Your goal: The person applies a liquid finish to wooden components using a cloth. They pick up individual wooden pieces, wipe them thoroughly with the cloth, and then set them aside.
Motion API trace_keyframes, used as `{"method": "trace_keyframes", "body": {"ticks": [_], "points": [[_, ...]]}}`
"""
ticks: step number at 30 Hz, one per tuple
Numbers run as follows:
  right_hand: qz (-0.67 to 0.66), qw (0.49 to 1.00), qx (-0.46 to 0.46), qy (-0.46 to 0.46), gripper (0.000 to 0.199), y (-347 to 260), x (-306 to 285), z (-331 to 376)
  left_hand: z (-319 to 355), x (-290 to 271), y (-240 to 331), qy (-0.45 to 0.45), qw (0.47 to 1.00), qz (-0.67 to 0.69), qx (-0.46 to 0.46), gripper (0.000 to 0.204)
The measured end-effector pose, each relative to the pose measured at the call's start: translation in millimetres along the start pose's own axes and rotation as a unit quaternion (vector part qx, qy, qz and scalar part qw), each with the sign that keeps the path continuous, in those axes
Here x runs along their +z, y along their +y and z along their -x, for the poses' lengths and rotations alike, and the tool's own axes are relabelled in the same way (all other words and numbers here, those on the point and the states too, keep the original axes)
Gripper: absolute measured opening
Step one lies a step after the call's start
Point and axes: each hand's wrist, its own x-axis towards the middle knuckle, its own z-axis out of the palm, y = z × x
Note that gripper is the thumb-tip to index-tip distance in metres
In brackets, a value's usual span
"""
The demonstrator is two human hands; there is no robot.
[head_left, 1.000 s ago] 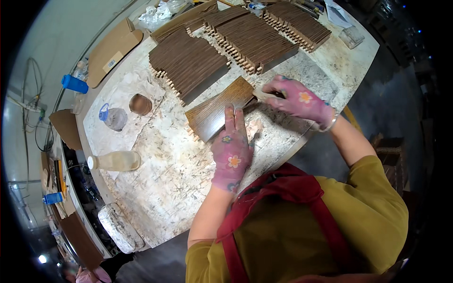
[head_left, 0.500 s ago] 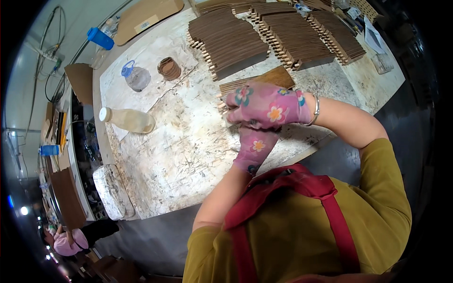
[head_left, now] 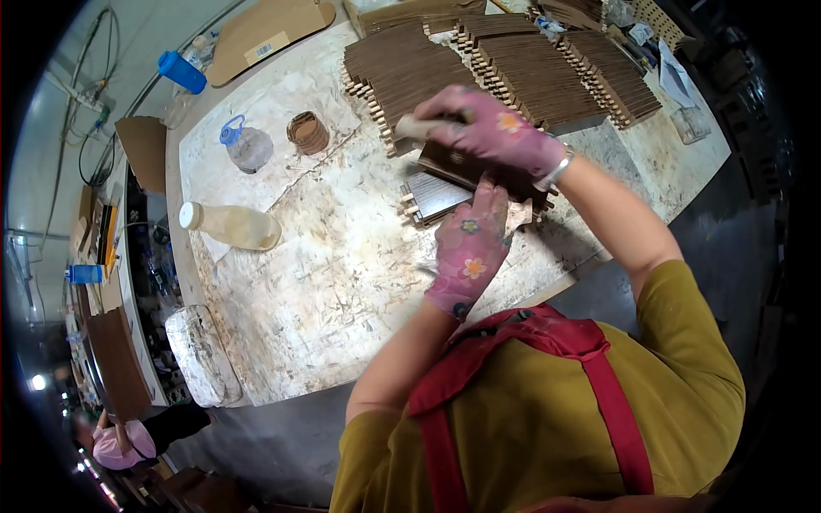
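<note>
My right hand (head_left: 505, 132), in a pink flowered glove, is closed round a pale, blurred object (head_left: 412, 129) over a dark brown wooden board (head_left: 445, 160). The object's kind cannot be made out. That board sits tilted above more brown boards (head_left: 438, 195) with pale dowel pegs at their ends. My left hand (head_left: 475, 239), gloved alike, lies with its fingers stretched out against the near side of the boards. Its thumb is not clearly visible. Just beyond my hands, rows of brown wooden slats (head_left: 410, 73) with pale pegs stand packed together.
On the stained white worktable (head_left: 316, 316) are a cloudy bottle with white cap (head_left: 235, 224), a clear jug with blue handle (head_left: 248, 147) and a brown cup (head_left: 308, 133). A blue bottle (head_left: 182, 72) and cardboard (head_left: 265, 38) lie far left. Another person (head_left: 124, 443) is at lower left.
My right hand has lifted off my left and moved up and right, now with the pale object. The boards beneath have come into view, one tilted. My left hand's fingers are now stretched out.
</note>
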Motion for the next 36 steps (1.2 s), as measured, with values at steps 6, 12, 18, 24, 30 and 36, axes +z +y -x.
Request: {"method": "trace_keyframes", "body": {"ticks": [6,12,18,24,30,36], "points": [[-0.276,0.943,0.182,0.04,0.039,51,-6,25,-30,-3,7,0.0,0.999,-0.037,0.027,0.024],[-0.252,0.957,0.137,-0.047,0.037,48,-5,10,-40,13,16,0.042,0.993,-0.076,0.078,0.025],[0.169,0.974,-0.077,-0.13,0.03,-16,-2,13,-36,27,13,0.011,0.985,0.151,-0.081,0.022],[0.343,0.924,-0.131,-0.11,0.018,-6,18,17,-38,50,12,0.082,0.96,0.255,-0.081,0.036],[0.336,0.938,-0.01,-0.079,0.026,23,-5,0,-39,18,21,0.05,0.999,-0.003,0.003,0.014],[0.1,0.993,0.018,-0.052,0.032,14,-5,8,-39,28,15,0.061,0.998,-0.014,0.029,0.021]]}}
